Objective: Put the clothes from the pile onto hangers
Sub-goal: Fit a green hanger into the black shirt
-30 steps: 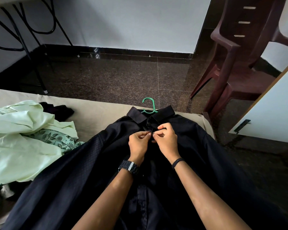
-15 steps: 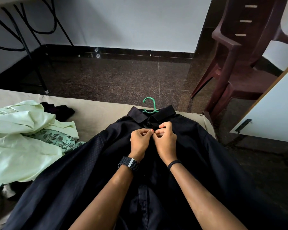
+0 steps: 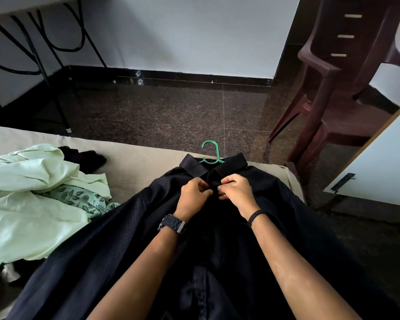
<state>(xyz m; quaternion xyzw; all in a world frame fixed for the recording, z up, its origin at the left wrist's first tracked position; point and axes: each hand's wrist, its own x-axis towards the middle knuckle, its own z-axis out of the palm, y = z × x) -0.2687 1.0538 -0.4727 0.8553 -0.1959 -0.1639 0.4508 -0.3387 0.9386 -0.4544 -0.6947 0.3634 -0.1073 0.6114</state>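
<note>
Pinching the front placket of the black shirt (image 3: pixel 116 245) just below its collar, my left hand (image 3: pixel 194 196) and right hand (image 3: pixel 237 192) sit close together, fingers curled onto the cloth on either side of the opening. The shirt lies face up along the bed (image 3: pixel 143 162), collar toward the far edge, its body spreading toward me under both forearms. A green hanger (image 3: pixel 210 150) is inside the shirt; only its hook and neck show, projecting past the collar over the bed's far edge. The pile of clothes (image 3: pixel 30 204) lies on the bed's left side, beside the shirt's sleeve: a pale green garment on top, a leaf-printed cloth (image 3: pixel 79 197) under it, a dark piece behind. A wristwatch (image 3: pixel 171 224) is on my left wrist, a black band (image 3: pixel 255 217) on my right. A maroon plastic chair (image 3: pixel 337 88) stands on the floor beyond the bed's far right corner.
</note>
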